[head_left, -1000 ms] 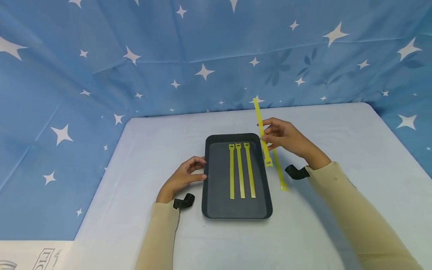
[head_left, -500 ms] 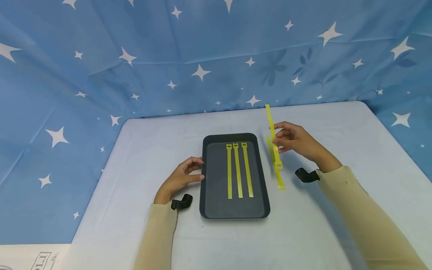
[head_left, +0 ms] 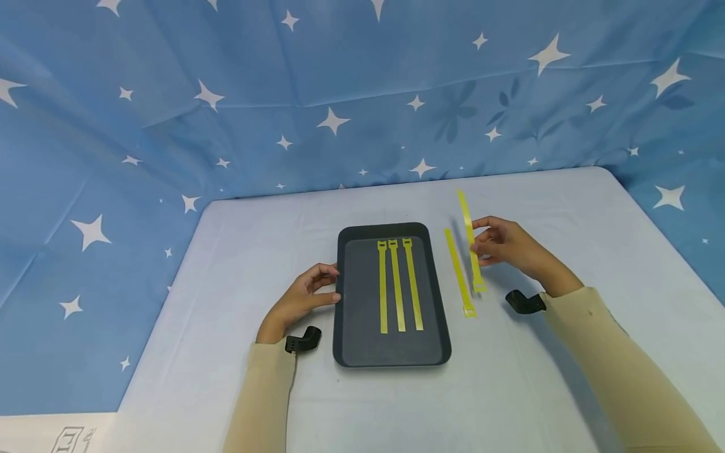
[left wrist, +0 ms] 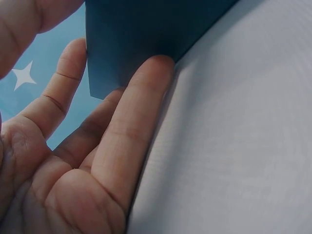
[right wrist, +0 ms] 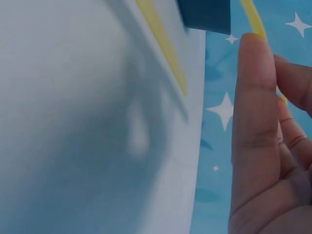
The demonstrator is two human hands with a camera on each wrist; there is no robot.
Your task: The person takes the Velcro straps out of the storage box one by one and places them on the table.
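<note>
My right hand [head_left: 512,248] pinches a yellow hook-and-loop cable tie [head_left: 467,220] between thumb and fingers, its slotted end pointing towards me. Just left of it, a second yellow cable tie [head_left: 460,277] lies on the table with its slotted end nearest me. Three more ties [head_left: 398,289] lie side by side in a dark grey tray [head_left: 362,349], slotted ends at the far side. Against the tray's left wall rests my left hand [head_left: 306,292], thumb and fingertips touching it. In the left wrist view its thumb [left wrist: 131,117] lies along the table at the tray wall [left wrist: 122,39].
A white cloth covers the table [head_left: 510,390], and a blue curtain [head_left: 255,94] with white stars hangs behind its far edge. Each wrist wears a black camera band [head_left: 303,340]. Pale printed material [head_left: 56,434] shows at the lower left corner.
My right hand has moved right and towards me with its cable tie, away from the tray's right edge. The tie on the table is now uncovered. My left hand stays at the tray.
</note>
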